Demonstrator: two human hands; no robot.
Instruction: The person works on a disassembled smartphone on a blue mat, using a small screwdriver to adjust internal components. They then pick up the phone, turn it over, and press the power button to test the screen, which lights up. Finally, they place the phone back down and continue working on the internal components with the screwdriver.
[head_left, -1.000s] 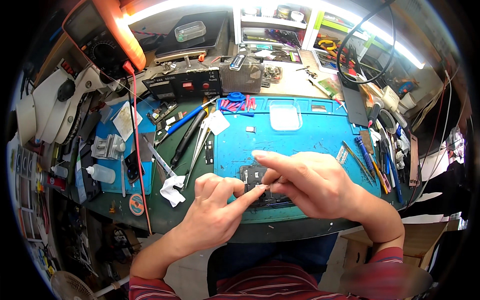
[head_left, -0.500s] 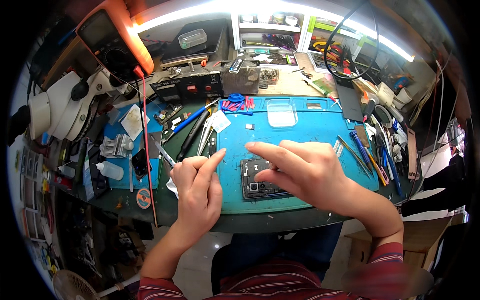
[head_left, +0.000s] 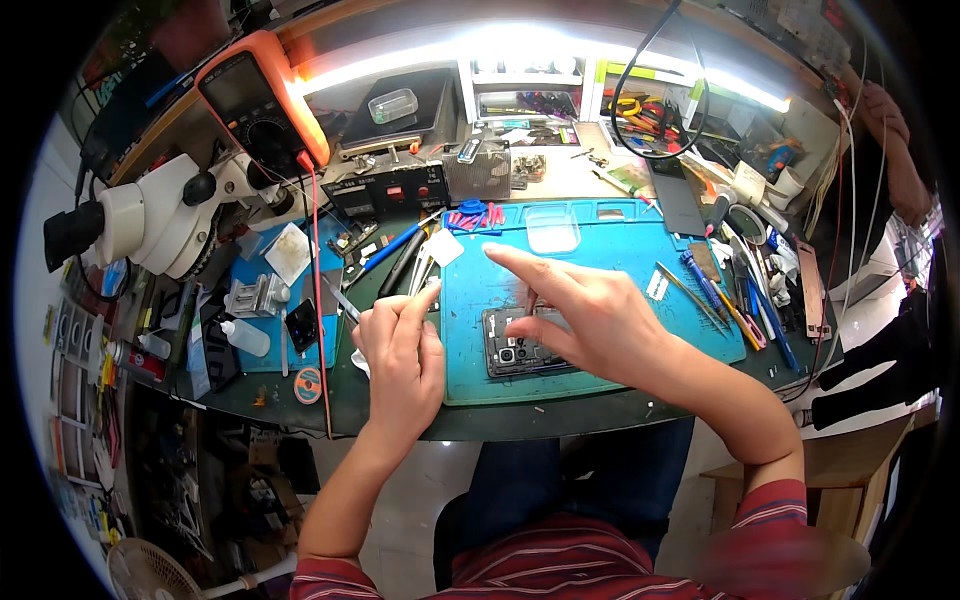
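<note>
An opened phone (head_left: 503, 357) with its inner parts and camera lenses bare lies on the blue work mat (head_left: 600, 385). My right hand (head_left: 600, 318) hovers over it and hides its right part. Its index finger stretches left and its thumb is apart from it, with nothing visible between them. At the mat's left edge is my left hand (head_left: 402, 345), its index finger pointing up and the other fingers curled in. Whatever those curled fingers may hold is hidden. A clear plastic box (head_left: 553, 230) sits behind my right hand.
An orange multimeter (head_left: 262, 105) and a white microscope (head_left: 150, 220) stand at left. Tweezers (head_left: 690, 298), screwdrivers (head_left: 705, 280) and other tools crowd the right. A red cable (head_left: 321, 300) hangs over the front edge. Another person's arm (head_left: 900, 150) shows at far right.
The view has shifted, so the bench appears moved. My right index finger now covers the spot of a small white piece seen before. Another person's arm has come into view at right.
</note>
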